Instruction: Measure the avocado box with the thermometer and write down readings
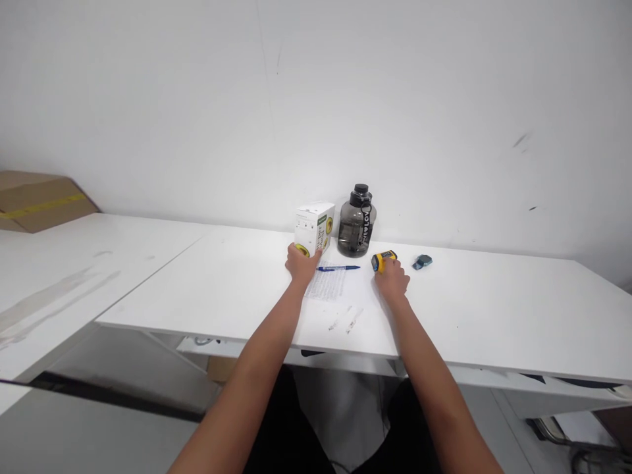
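The left grip is wrapped around the lower part of a white box, thumb on the printed side and fingers at the opposite edge. The right grip is closed over a yellow-and-black device, its fingers curled across the near end.

The white box stands upright just left of the dark bottle; whether its base touches the table cannot be told behind the hand. It looks like thin carton, so probably light, fairly stiff along its edges and liable to dent if squeezed mid-panel; opposite sides, low down, seem the sound place to hold. The yellow-and-black device lies in front of the bottle and to its right. Its compact case is likely hard and a little weighty, best held around the body. The bottle itself looks bulky and smooth, so perhaps slippery.

In front of the bottle, a blue pen lies over a printed sheet, which is likely limp. A small bluish object, too small to identify, lies to the bottle's right, beyond the device.

The white table is smooth, with dark smudges in front of the bottle. A taped cardboard box sits far to the bottle's left, and a pale, scuffed wall rises behind it all.
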A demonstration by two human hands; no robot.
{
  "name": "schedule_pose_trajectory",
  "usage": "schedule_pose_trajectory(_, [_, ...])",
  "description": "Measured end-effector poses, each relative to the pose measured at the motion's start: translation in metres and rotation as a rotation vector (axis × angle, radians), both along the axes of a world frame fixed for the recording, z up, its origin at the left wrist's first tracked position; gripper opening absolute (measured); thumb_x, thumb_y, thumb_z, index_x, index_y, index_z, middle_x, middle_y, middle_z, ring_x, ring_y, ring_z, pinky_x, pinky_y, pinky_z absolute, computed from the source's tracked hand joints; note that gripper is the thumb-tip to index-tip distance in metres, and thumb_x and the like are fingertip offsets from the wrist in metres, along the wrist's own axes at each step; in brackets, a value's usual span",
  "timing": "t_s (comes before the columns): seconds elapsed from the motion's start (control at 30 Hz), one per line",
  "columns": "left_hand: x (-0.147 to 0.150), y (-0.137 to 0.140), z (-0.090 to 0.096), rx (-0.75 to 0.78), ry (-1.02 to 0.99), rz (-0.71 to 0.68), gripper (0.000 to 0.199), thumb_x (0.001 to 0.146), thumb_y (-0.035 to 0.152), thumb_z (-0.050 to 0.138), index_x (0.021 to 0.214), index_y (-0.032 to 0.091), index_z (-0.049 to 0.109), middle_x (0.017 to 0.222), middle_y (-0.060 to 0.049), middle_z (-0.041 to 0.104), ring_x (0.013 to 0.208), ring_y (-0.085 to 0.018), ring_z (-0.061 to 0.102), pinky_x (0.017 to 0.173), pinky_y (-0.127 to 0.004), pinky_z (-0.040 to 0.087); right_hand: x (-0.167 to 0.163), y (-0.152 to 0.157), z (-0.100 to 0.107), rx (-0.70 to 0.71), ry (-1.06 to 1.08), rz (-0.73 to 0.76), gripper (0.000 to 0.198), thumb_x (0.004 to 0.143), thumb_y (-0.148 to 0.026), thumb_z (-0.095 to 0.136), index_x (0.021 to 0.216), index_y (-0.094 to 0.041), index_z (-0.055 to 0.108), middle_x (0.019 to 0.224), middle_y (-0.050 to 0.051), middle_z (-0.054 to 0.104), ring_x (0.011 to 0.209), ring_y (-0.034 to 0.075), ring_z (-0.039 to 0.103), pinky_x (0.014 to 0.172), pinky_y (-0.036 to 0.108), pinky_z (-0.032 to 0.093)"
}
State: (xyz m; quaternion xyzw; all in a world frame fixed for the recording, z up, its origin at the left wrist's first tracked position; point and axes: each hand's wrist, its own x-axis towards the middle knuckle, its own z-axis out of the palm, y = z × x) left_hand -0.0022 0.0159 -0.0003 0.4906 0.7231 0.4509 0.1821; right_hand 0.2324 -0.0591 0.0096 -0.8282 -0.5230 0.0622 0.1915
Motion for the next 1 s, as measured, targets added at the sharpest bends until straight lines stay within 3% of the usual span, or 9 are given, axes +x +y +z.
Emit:
schedule_pose_trajectory(0.13, [-0.001, 0.003, -0.004, -0.037, 0.016, -0.015, 0.060, 0.081, 0.047, 0.085, 0.117, 0.026, 0.041, 0.130, -0.012, 0.068, 0.130, -0.033, 0.066, 0.119, -0.050, 0.039, -0.002, 0.001, -0.006, 0.219, -0.067, 0.049, 0.043, 0.095, -0.020, 0.056, 0.137, -0.019, 0.065, 0.148, 0.020, 0.061, 0.137, 0.038, 0.051, 0.110, 0.055, 0.039])
schedule_pose_trajectory(0.27, [0.000, 0.004, -0.006, -0.024, 0.030, -0.008, 0.060, 0.081, 0.047, 0.084, 0.116, 0.025, 0.042, 0.133, -0.017, 0.067, 0.134, -0.036, 0.064, 0.119, -0.051, 0.039, -0.009, 0.003, -0.013, 0.353, -0.077, 0.349, 0.040, 0.101, -0.023, 0.047, 0.134, -0.016, 0.069, 0.139, 0.019, 0.070, 0.131, 0.034, 0.059, 0.111, 0.050, 0.043])
schedule_pose_trajectory(0.37, [0.000, 0.004, -0.006, -0.020, 0.036, -0.011, 0.061, 0.080, 0.047, 0.084, 0.119, 0.025, 0.042, 0.136, -0.018, 0.067, 0.136, -0.036, 0.063, 0.120, -0.051, 0.038, -0.020, 0.002, -0.018, 0.294, -0.089, 0.541, 0.050, 0.104, -0.025, 0.041, 0.149, -0.017, 0.060, 0.149, 0.017, 0.066, 0.143, 0.033, 0.054, 0.119, 0.053, 0.037])
schedule_pose_trajectory(0.47, [0.001, 0.003, -0.005, -0.028, 0.050, -0.010, 0.061, 0.081, 0.046, 0.084, 0.121, 0.024, 0.043, 0.138, -0.019, 0.066, 0.137, -0.036, 0.063, 0.120, -0.051, 0.038, -0.029, -0.001, -0.022, 0.171, -0.083, 0.635, 0.062, 0.105, -0.025, 0.040, 0.167, -0.021, 0.039, 0.157, 0.015, 0.062, 0.153, 0.031, 0.046, 0.127, 0.065, 0.022])
schedule_pose_trajectory(0.53, [0.001, 0.003, -0.004, -0.037, 0.062, -0.010, 0.062, 0.081, 0.047, 0.083, 0.123, 0.023, 0.043, 0.139, -0.020, 0.066, 0.137, -0.036, 0.063, 0.119, -0.051, 0.039, -0.030, -0.002, -0.022, 0.137, -0.052, 0.674, 0.064, 0.106, -0.024, 0.040, 0.169, -0.022, 0.033, 0.153, 0.014, 0.065, 0.151, 0.030, 0.049, 0.129, 0.068, 0.015])
schedule_pose_trajectory(0.6, [0.001, 0.002, -0.003, -0.046, 0.071, -0.012, 0.063, 0.082, 0.047, 0.083, 0.124, 0.022, 0.043, 0.140, -0.021, 0.065, 0.138, -0.036, 0.062, 0.119, -0.050, 0.039, -0.028, -0.002, -0.020, 0.175, -0.030, 0.686, 0.062, 0.104, -0.022, 0.041, 0.166, -0.021, 0.039, 0.143, 0.013, 0.072, 0.143, 0.029, 0.056, 0.130, 0.065, 0.017])
schedule_pose_trajectory(0.73, [0.002, 0.001, -0.001, -0.048, 0.072, -0.017, 0.063, 0.083, 0.047, 0.083, 0.124, 0.021, 0.044, 0.141, -0.021, 0.065, 0.138, -0.036, 0.062, 0.120, -0.050, 0.039, -0.023, 0.000, -0.016, 0.279, -0.066, 0.682, 0.053, 0.100, -0.018, 0.048, 0.152, -0.017, 0.059, 0.121, 0.013, 0.079, 0.123, 0.028, 0.067, 0.125, 0.053, 0.034])
schedule_pose_trajectory(0.9, [0.002, 0.001, -0.002, -0.048, 0.075, -0.003, 0.063, 0.081, 0.047, 0.084, 0.123, 0.022, 0.044, 0.138, -0.020, 0.066, 0.137, -0.037, 0.063, 0.119, -0.050, 0.040, -0.026, -0.002, -0.021, 0.205, -0.127, 0.746, 0.042, 0.097, -0.026, 0.060, 0.138, -0.022, 0.070, 0.151, 0.015, 0.066, 0.146, 0.034, 0.053, 0.126, 0.060, 0.031])
schedule_pose_trajectory(1.0, [0.002, 0.002, -0.004, -0.043, 0.075, -0.001, 0.064, 0.081, 0.047, 0.084, 0.124, 0.022, 0.045, 0.137, -0.020, 0.067, 0.137, -0.037, 0.063, 0.118, -0.050, 0.040, -0.028, -0.004, -0.018, 0.156, -0.124, 0.799, 0.029, 0.101, -0.024, 0.053, 0.120, -0.024, 0.075, 0.147, 0.012, 0.069, 0.148, 0.032, 0.051, 0.127, 0.063, 0.026])
